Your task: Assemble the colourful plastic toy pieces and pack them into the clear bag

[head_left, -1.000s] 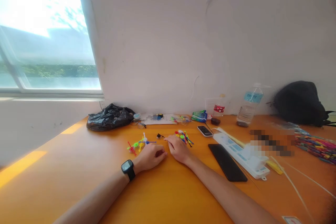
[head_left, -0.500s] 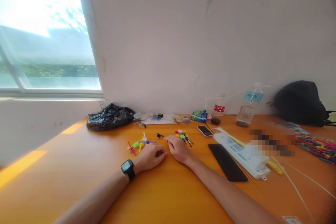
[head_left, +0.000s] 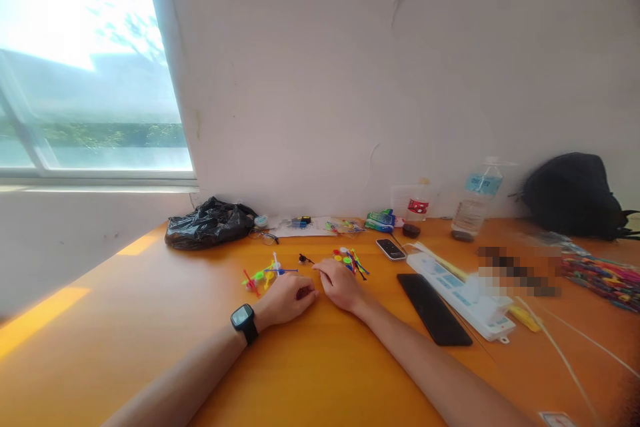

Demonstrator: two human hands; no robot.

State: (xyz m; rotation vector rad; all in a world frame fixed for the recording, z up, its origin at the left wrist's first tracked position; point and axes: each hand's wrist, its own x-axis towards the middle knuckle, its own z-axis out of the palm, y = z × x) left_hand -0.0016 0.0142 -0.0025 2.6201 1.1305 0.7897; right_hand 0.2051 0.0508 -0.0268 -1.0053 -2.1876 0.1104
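Observation:
My left hand (head_left: 287,299), with a black watch (head_left: 243,321) on its wrist, rests on the wooden table with its fingers curled in. No object shows in its hollow. Beside it lie small plastic pieces, among them a red stick (head_left: 251,282), a yellow piece (head_left: 270,277), a green piece (head_left: 257,276) and a blue stick (head_left: 281,271). My right hand (head_left: 341,285) lies palm down, index finger stretched toward a small black stick-like piece (head_left: 303,259); whether they touch I cannot tell. Beyond its knuckles lie coloured discs (head_left: 347,260) and sticks (head_left: 359,261), partly hidden by the hand.
Rightward are a phone (head_left: 390,249), a black slab (head_left: 434,310) and a white power strip (head_left: 450,287) with cables. Bottles (head_left: 470,210) and a black backpack (head_left: 570,197) stand near the wall. At the back left lie a black plastic bag (head_left: 210,223) and glasses (head_left: 264,236).

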